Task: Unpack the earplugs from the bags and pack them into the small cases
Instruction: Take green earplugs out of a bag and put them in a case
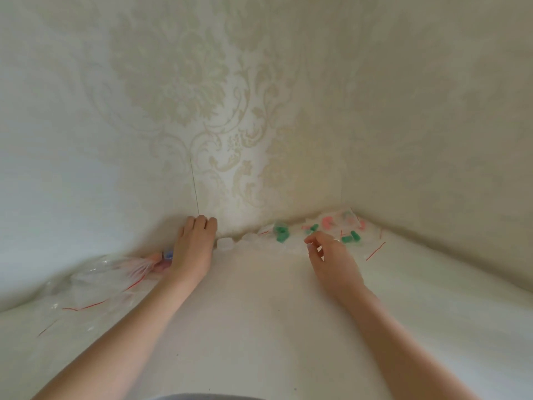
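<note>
Fingertips [310, 241] of the right hand [331, 258] are loosely curled, thumb near forefinger, nothing visibly pinched; probably reaching for a pick. Just beyond lie green earplugs [281, 233], some bagged, and pink earplugs [327, 222] against the wall foot. Left hand [193, 249] lies flat, fingers together and straight, tips at the wall [202, 168]. Small clear cases [225, 243] sit just beside it, likely kept handy. Emptied bags [95, 284] heap to its left, out of the way. White tabletop [259, 313] is hemmed by walls at back and right; open room lies toward the person.
</note>
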The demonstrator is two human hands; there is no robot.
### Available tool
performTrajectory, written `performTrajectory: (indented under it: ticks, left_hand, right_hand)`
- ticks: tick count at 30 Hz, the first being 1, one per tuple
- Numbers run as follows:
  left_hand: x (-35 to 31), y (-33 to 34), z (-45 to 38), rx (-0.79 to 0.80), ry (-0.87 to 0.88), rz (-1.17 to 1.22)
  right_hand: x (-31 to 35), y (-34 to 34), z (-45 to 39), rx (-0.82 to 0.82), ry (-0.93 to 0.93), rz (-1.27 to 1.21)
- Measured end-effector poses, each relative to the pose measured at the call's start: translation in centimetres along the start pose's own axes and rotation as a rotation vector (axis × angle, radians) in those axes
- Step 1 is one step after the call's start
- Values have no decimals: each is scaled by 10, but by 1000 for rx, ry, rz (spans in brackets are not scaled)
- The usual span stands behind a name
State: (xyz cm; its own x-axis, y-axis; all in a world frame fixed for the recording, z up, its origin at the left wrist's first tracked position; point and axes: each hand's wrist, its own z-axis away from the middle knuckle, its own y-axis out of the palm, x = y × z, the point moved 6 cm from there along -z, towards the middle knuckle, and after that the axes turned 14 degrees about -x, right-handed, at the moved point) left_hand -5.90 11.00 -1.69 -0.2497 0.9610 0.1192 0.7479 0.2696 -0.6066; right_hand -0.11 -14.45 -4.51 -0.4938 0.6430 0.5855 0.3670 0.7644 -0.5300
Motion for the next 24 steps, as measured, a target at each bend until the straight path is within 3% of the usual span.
performTrajectory:
  ticks: [4,9,15,19,21,23,24]
  left_hand:
    - [-53,-14,-6,-103,105,158]
    - [-53,17,10,24,55,166]
    - [-23,28,18,120,-157,178]
    - [-35,16,10,-51,-163,360]
    - [-51,2,7,-159,-118,516]
    - [-75,-9,11,-109,-183,767]
    - [-89,-11,16,7,-253,927]
  right_hand:
    - [-27,-22,-10,-128,73,434]
    - [-75,-23,-5,183,347,633]
    - [-66,-35,-15,-78,290,699]
    - [-44,-52,-17,-291,236,599]
    - [-28,-57,-20,-399,198,419]
    - [-14,-48,-22,-301,214,43]
    - [-5,-39,-20,-174,267,-189]
